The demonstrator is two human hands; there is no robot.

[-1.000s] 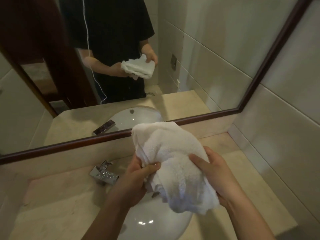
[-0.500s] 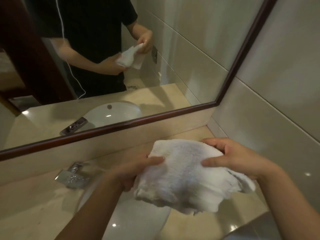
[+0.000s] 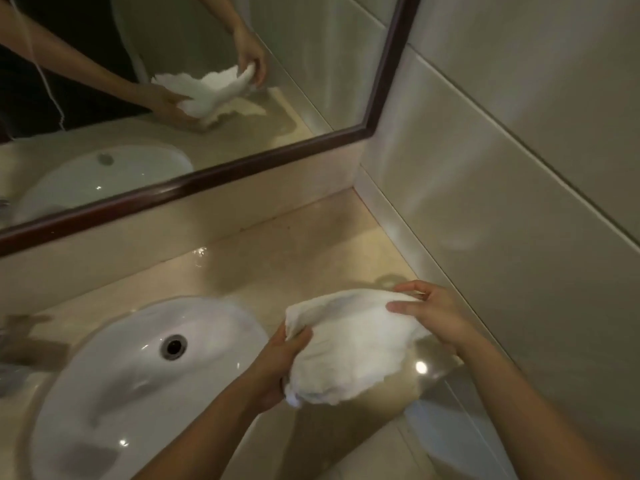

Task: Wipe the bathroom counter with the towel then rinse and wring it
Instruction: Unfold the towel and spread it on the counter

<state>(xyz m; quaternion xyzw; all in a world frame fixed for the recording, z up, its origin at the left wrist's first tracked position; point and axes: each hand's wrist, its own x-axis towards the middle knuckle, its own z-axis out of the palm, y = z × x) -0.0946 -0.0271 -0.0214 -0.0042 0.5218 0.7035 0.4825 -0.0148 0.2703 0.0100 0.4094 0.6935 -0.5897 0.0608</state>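
Two hands hold the white towel (image 3: 349,344) bunched up, over the right part of the bench (image 3: 304,251), between the sink's right rim and the tiled side wall (image 3: 502,202). I can't tell whether the cloth's underside touches the stone or hangs just above it. My left hand (image 3: 280,365) has its grip closed on the towel's near-left corner, thumb pressed over a fold. My right hand (image 3: 433,313) pinches the far-right edge, fingers (image 3: 401,308) laid across the top of the cloth. The towel sags between the two holds, its ragged lower edge toward the bench's front edge. Just left of it lies the white oval sink (image 3: 121,386) with its drain (image 3: 173,346) showing. Small wet glints sit on the bench near its back edge. Along that back edge runs the dark-framed mirror (image 3: 194,187), where I see both arms and the towel reflected.
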